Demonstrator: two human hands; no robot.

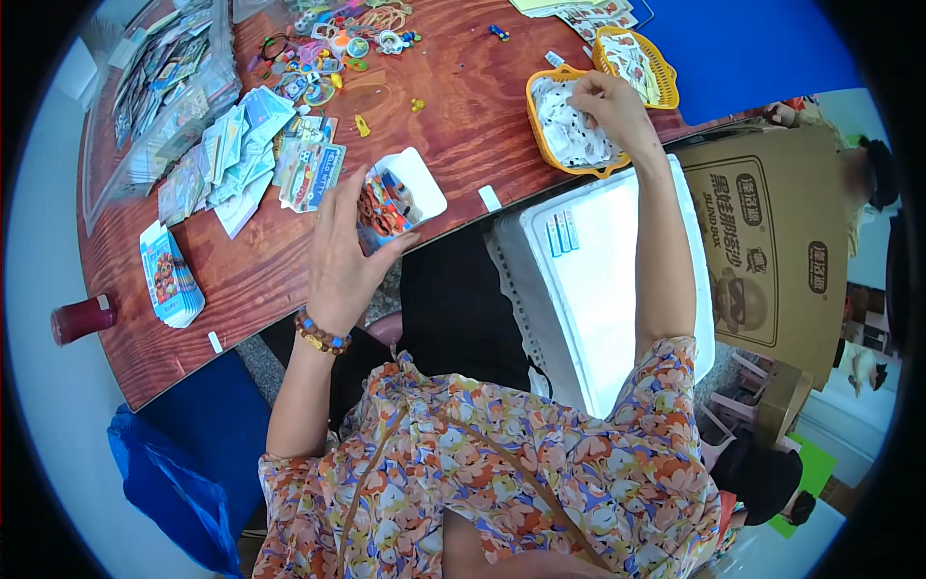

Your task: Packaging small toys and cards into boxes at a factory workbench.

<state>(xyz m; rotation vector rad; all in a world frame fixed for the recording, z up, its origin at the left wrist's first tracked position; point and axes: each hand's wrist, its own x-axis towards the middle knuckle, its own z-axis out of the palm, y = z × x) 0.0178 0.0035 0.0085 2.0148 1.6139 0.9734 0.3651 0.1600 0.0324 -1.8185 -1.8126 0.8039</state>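
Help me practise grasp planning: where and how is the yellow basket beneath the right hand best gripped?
Probably pinch the left rim of the yellow basket, coming from the left and above: that edge is exposed, while the right hand covers the right side and another basket sits at the far right.

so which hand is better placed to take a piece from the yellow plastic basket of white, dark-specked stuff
Probably the right hand: it reaches over the yellow plastic basket, at its white, dark-specked contents, while the left hand is farther off, holding a small open white box.
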